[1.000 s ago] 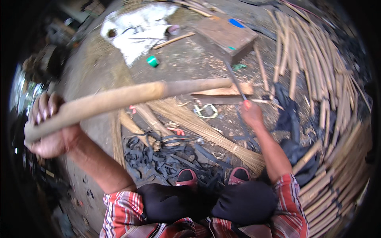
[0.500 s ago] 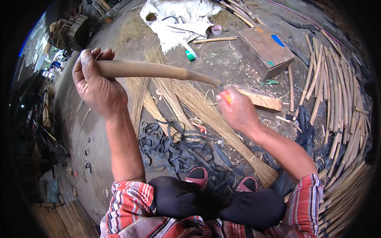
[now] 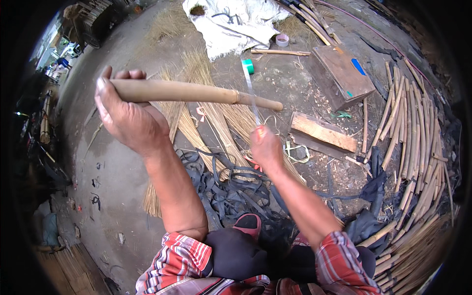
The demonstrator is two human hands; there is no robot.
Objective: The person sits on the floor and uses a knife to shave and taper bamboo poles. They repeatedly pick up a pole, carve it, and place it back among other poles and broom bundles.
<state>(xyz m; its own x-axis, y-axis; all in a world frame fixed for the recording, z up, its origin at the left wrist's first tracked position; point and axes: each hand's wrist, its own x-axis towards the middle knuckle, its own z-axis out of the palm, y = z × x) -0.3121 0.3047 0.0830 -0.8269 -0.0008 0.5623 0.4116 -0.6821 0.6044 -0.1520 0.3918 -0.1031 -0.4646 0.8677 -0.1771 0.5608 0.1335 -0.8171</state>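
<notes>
In the head view, I have the left grip (image 3: 132, 122) wrapped around the left end of a pole (image 3: 196, 92), which is held up over straw bundles (image 3: 219, 136) and slants slightly down to the right. My right grip (image 3: 267, 149) is clenched on a knife (image 3: 256, 113), its blurred blade crossing the pole toward the right end, though I cannot tell whether they touch. A wooden block (image 3: 324, 132) lies on the floor (image 3: 125, 196) beyond the pole's tip, near a box (image 3: 339, 73).
</notes>
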